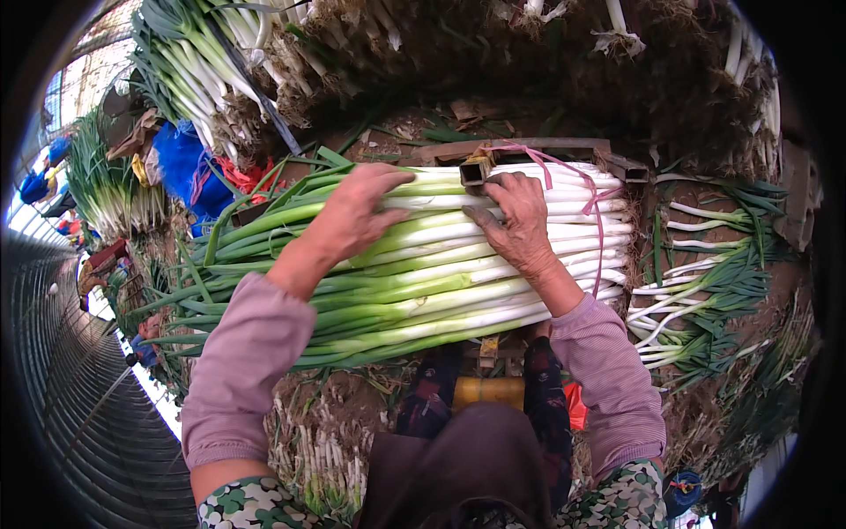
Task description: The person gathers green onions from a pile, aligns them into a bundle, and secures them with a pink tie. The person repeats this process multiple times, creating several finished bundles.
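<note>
A broad layer of long green onions (441, 291) lies across in front of me, white root ends to the right and green leaves to the left. My left hand (357, 212) rests on the far side of the layer, where the stalks turn from green to white, thumb and fingers apart. Farther right, my right hand (518, 220) lies over the white stalks with its thumb spread from the bent fingers. Its fingertips are beside the end of a square metal bar (474, 171). A pink tie (592, 203) runs loosely over the root ends.
Smaller green onions (705, 282) lie on the ground at the right. Upright bunches (203, 79) stand at the far left, near a blue plastic bag (187, 167). A wooden board (529, 148) lies behind the layer. Below it, between my legs, is something yellow (486, 391).
</note>
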Available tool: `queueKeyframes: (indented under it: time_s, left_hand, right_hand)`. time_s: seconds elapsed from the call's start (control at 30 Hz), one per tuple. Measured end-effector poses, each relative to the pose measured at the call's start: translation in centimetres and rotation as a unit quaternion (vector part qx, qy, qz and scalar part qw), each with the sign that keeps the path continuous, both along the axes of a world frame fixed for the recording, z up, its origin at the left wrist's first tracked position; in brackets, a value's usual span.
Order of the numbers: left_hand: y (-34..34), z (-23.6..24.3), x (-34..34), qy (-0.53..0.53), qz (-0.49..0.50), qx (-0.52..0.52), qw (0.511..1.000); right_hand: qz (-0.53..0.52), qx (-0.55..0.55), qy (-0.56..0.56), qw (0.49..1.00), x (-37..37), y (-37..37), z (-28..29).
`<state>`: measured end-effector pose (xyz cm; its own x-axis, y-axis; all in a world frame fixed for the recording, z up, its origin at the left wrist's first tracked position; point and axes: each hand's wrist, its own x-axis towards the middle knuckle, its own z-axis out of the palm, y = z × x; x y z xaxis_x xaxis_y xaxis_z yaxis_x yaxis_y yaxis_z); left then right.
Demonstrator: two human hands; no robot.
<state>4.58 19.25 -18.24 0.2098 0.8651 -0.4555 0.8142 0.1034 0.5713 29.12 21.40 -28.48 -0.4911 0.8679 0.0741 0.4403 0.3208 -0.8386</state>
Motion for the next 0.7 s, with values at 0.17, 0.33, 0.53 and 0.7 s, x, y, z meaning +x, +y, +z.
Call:
queueKeyframes:
  time_s: [0.17,0.33,0.53,0.7]
  left_hand:
    - [1.4,-2.3,0.5,-0.063,0.054,-0.102,0.991]
    - [0.8,-2.4,0.7,-0.064,0.012,0.005,0.998]
    - [-0.7,-1.7,0.9,0.026,-0.134,0.184,0.973]
    - [-2.5,-0.8,-0.7,0.061,-0.166,0.211,0.962]
  right_hand:
    - [-0.008,0.038,0.012,0.999,0.0,0.4,0.2]
    - [-0.013,0.017,0.005,1.000,0.0,0.0,0.0]
    - [-0.016,0.031,0.002,0.999,-0.1,0.1,0.0]
    - [-0.015,0.030,-0.001,0.999,-0.2,0.1,0.1]
